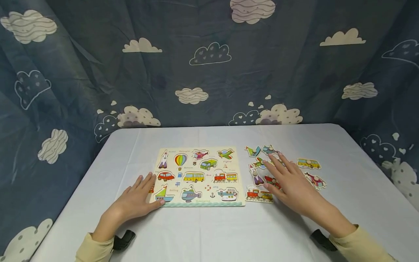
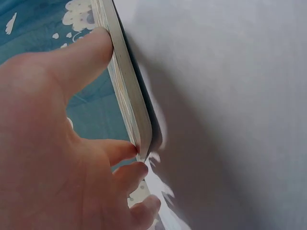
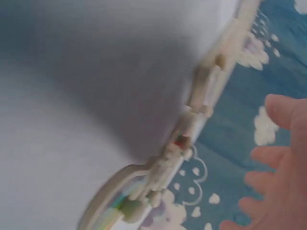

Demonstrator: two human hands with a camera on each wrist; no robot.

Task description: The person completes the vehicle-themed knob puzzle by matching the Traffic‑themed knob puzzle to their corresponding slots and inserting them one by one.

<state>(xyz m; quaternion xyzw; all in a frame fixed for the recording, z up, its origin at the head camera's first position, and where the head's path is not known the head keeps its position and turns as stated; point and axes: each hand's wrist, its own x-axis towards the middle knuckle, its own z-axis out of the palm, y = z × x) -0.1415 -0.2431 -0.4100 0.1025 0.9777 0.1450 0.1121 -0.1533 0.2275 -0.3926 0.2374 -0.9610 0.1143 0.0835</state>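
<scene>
A flat wooden puzzle board (image 1: 203, 189) printed with colourful vehicles lies on the table. My left hand (image 1: 135, 198) rests at its left front corner, the thumb along the front edge and the other fingers along the left side. In the left wrist view, the thumb and fingertips touch the board's pale edge (image 2: 130, 86). Over a group of loose knobbed pieces to the right is my right hand (image 1: 291, 185), fingers spread and holding nothing. Around it lie a train piece (image 1: 259, 195), a rocket piece (image 1: 255, 175) and a sailboat piece (image 1: 253, 151); the hand partly hides others.
Right of the right hand lie a yellow bus piece (image 1: 308, 163) and a helicopter piece (image 1: 315, 181). A white cloth covers the table (image 1: 203, 236). Behind it hangs a dark blue curtain (image 1: 163, 80) with cloud prints.
</scene>
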